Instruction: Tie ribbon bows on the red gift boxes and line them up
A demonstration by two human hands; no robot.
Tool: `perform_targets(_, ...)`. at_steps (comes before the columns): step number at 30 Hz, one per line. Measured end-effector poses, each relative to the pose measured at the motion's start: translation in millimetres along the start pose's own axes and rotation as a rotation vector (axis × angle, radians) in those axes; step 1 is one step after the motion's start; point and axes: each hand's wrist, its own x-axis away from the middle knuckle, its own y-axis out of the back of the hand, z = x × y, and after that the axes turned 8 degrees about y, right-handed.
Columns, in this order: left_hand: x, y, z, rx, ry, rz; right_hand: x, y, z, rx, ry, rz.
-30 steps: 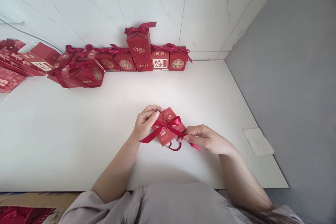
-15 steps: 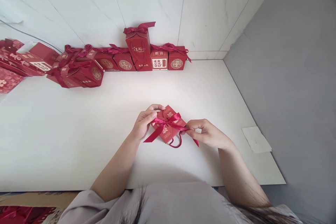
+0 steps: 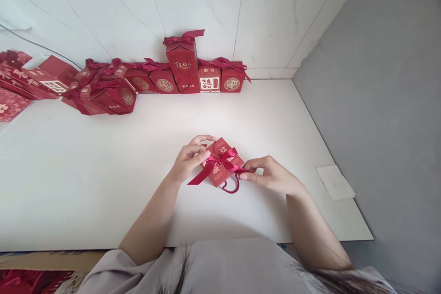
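In the head view a small red gift box (image 3: 217,178) with pale printed characters stands on the white table, its folded top facing me. Across that top lies a dark pink ribbon (image 3: 220,161) tied in a bow, one tail trailing to the lower left. My left hand (image 3: 190,158) is at the box's left side, thumb pressed on the bow's left loop and fingers along the far edge. At the right corner my right hand (image 3: 267,174) pinches the ribbon between thumb and fingers. A twisted red cord handle (image 3: 232,188) hangs out at the near side.
A row of red gift boxes (image 3: 164,83) with ribbons stands along the tiled wall, one taller box (image 3: 182,62) among them. More red boxes (image 3: 113,98) cluster at left. A white paper (image 3: 335,183) lies at the right edge. Below left is a carton (image 3: 51,261) with red items.
My left thumb has shifted slightly right on the bow. The ribbon tail that hung below my right hand no longer shows; the box has barely moved.
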Motion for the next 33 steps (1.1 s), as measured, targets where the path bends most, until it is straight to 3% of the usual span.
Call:
perform_targets(9, -2, 2.9, 0, -0.051, 0.044, -0.116, 1, 6, 1, -0.047, 0.026, 0.08)
perform_targets(17, -3, -0.5, 4, 0.076, 0.107, -0.093, 13, 28, -9, 0.056, -0.118, 0.166)
perform_targets(21, -1, 2.1, -2, -0.002, 0.067, -0.096, 16, 38, -15, 0.076, -0.109, 0.01)
perform_targets(24, 4, 14.4, -12, -0.088, 0.013, -0.23, 10, 33, -15, 0.019, -0.048, -0.204)
perform_targets(27, 13, 37.0, -21, -0.33, 0.056, -0.342, -2, 19, -13, -0.077, 0.065, -0.299)
perform_targets(29, 18, 50.3, -23, -0.456, 0.174, -0.215, -12, 8, -9, -0.101, 0.135, -0.325)
perform_targets(33, 22, 52.5, -23, -0.472, 0.384, 0.274, -34, -10, 6, -0.082, 0.194, -0.296)
